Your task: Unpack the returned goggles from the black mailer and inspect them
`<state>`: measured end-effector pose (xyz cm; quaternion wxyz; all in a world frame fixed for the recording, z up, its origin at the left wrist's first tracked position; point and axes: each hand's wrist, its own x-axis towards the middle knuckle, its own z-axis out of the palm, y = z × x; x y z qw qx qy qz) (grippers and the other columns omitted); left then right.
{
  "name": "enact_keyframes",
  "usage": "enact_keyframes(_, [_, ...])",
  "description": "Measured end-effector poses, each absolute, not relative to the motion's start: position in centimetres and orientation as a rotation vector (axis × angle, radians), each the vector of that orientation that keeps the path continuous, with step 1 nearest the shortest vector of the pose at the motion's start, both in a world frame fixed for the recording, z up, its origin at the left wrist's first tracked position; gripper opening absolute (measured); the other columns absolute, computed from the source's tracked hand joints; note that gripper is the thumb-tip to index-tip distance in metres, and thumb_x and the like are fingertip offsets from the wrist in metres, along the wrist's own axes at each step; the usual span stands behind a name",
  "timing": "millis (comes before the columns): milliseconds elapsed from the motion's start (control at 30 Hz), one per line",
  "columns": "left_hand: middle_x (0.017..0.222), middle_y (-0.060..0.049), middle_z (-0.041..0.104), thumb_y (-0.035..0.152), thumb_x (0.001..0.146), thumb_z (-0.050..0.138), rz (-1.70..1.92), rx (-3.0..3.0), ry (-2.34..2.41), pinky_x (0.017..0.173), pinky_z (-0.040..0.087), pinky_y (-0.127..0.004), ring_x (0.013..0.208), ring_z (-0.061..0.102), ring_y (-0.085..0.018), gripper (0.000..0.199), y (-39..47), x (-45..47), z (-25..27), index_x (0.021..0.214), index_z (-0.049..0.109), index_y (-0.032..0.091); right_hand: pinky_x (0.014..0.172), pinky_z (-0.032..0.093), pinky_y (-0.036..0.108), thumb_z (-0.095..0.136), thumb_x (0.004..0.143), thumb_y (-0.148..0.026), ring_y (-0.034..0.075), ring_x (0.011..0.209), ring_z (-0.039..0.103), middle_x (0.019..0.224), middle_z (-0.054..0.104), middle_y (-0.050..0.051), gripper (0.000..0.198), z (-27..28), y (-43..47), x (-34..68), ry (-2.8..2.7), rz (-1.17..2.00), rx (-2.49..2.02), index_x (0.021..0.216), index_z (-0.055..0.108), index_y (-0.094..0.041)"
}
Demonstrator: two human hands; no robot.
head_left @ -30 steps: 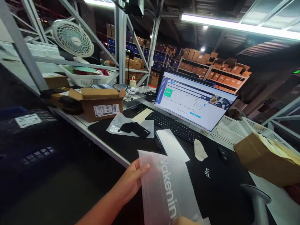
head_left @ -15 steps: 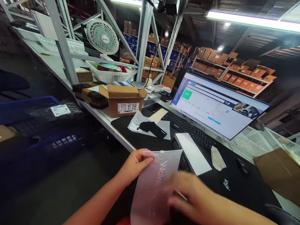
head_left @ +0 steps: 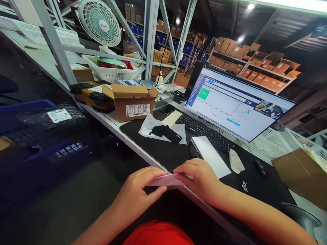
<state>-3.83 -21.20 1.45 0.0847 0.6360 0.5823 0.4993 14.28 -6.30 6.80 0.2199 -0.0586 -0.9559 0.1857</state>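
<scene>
A frosted plastic zip bag is tipped so that I see it nearly edge-on, just off the front edge of the desk. My left hand is closed around its left end, fingers above and thumb below. At the other end, my right hand pinches the bag's edge; some of those fingertips are hidden. Beyond my right hand lie a white box and a dark item with light lettering along the box's left side. Further back, a black pouch rests on another clear bag.
An open cardboard box stands at the desk's left edge. A keyboard and monitor are behind the mat, a mouse to the right. A cloth lies near it. Blue crates sit at lower left.
The bag has gone from hanging face-on to lying nearly edge-on. My right hand, blurred in front of it before, now grips its edge. My view has shifted slightly.
</scene>
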Motion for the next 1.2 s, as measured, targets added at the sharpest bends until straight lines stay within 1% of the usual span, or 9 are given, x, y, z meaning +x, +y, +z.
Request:
enact_keyframes(67, [0.093, 0.0, 0.077, 0.025, 0.09, 0.07, 1.518, 1.997, 1.841, 0.075, 0.054, -0.021, 0.08, 0.072, -0.015, 0.012, -21.8, -3.3, 2.0, 0.102, 0.071, 0.023, 0.068, 0.042, 0.028, 0.061, 0.1, -0.024, 0.016, 0.072, 0.066, 0.082, 0.072, 0.0, 0.011, 6.8, -6.7, 14.2, -2.67, 0.431, -0.149, 0.098, 0.071, -0.021])
enact_keyframes(167, [0.087, 0.003, 0.075, 0.015, 0.095, 0.06, 1.536, 2.139, 1.818, 0.073, 0.052, -0.019, 0.075, 0.07, -0.011, 0.01, -22.1, -2.9, 2.3, 0.098, 0.067, 0.022, 0.066, 0.042, 0.027, 0.068, 0.096, -0.028, 0.015, 0.07, 0.065, 0.081, 0.071, 0.0, 0.008, 6.7, -7.3, 13.8, -2.7, 0.521, -0.153, 0.097, 0.072, -0.021])
enact_keyframes(267, [0.092, 0.002, 0.075, 0.013, 0.096, 0.06, 1.51, 2.218, 1.728, 0.077, 0.051, -0.02, 0.08, 0.07, -0.011, 0.014, -22.1, -3.1, 2.2, 0.106, 0.065, 0.021, 0.064, 0.043, 0.025, 0.065, 0.099, -0.034, 0.014, 0.069, 0.065, 0.079, 0.071, 0.0, 0.018, 6.5, -7.6, 13.6, -2.679, 0.631, -0.156, 0.091, 0.072, -0.02])
enact_keyframes(367, [0.092, 0.003, 0.074, 0.012, 0.097, 0.057, 1.417, 2.25, 1.688, 0.075, 0.049, -0.021, 0.079, 0.068, -0.011, 0.018, -22.5, -3.9, 2.1, 0.11, 0.063, 0.023, 0.065, 0.043, 0.027, 0.061, 0.101, -0.036, 0.015, 0.07, 0.067, 0.081, 0.073, 0.0, 0.023, 6.5, -7.4, 14.0, -2.692, 0.55, -0.149, 0.091, 0.073, -0.021])
enact_keyframes(567, [0.087, 0.002, 0.072, 0.013, 0.1, 0.053, 1.378, 2.308, 1.625, 0.068, 0.048, -0.022, 0.073, 0.064, -0.011, 0.017, -23.9, -6.4, 2.3, 0.112, 0.061, 0.022, 0.063, 0.041, 0.025, 0.074, 0.091, -0.019, 0.015, 0.069, 0.066, 0.079, 0.072, -0.002, 0.003, 7.3, -6.2, 15.9, -2.807, 0.603, -0.317, 0.089, 0.073, -0.021])
enact_keyframes(700, [0.092, 0.002, 0.073, 0.017, 0.101, 0.052, 1.322, 2.303, 1.695, 0.071, 0.049, -0.021, 0.077, 0.066, -0.01, 0.018, -24.2, -7.5, 1.8, 0.116, 0.062, 0.022, 0.065, 0.043, 0.023, 0.075, 0.088, -0.014, 0.014, 0.072, 0.066, 0.08, 0.072, -0.002, 0.006, 7.8, -5.8, 16.0, -2.846, 0.724, -0.432, 0.089, 0.073, -0.02])
enact_keyframes(867, [0.105, -0.003, 0.074, 0.019, 0.105, 0.043, 1.182, 2.467, 1.836, 0.073, 0.054, -0.027, 0.087, 0.07, -0.014, 0.029, -23.3, -6.0, 0.9, 0.129, 0.058, 0.017, 0.065, 0.043, 0.024, 0.076, 0.086, -0.013, 0.015, 0.074, 0.067, 0.083, 0.073, -0.001, 0.008, 7.4, -5.8, 15.5, -2.831, 0.716, -0.491, 0.089, 0.073, -0.019])
enact_keyframes(1033, [0.098, 0.0, 0.073, 0.015, 0.103, 0.042, 1.102, 2.521, 1.805, 0.057, 0.052, -0.029, 0.076, 0.068, -0.015, 0.026, -22.3, -4.0, 0.2, 0.119, 0.062, 0.02, 0.067, 0.044, 0.024, 0.073, 0.09, -0.015, 0.015, 0.075, 0.066, 0.085, 0.073, -0.001, 0.005, 7.1, -5.8, 15.2, -2.801, 0.792, -0.45, 0.091, 0.073, -0.02])
enact_keyframes(1200, [0.093, -0.001, 0.075, 0.018, 0.102, 0.048, 1.22, 2.551, 1.908, 0.081, 0.058, -0.038, 0.078, 0.071, -0.017, 0.021, -21.9, -3.7, 1.1, 0.117, 0.062, 0.015, 0.067, 0.045, 0.025, 0.073, 0.088, -0.013, 0.016, 0.075, 0.067, 0.083, 0.073, 0.0, 0.007, 6.9, -5.6, 15.1, -2.788, 0.822, -0.523, 0.09, 0.074, -0.02])
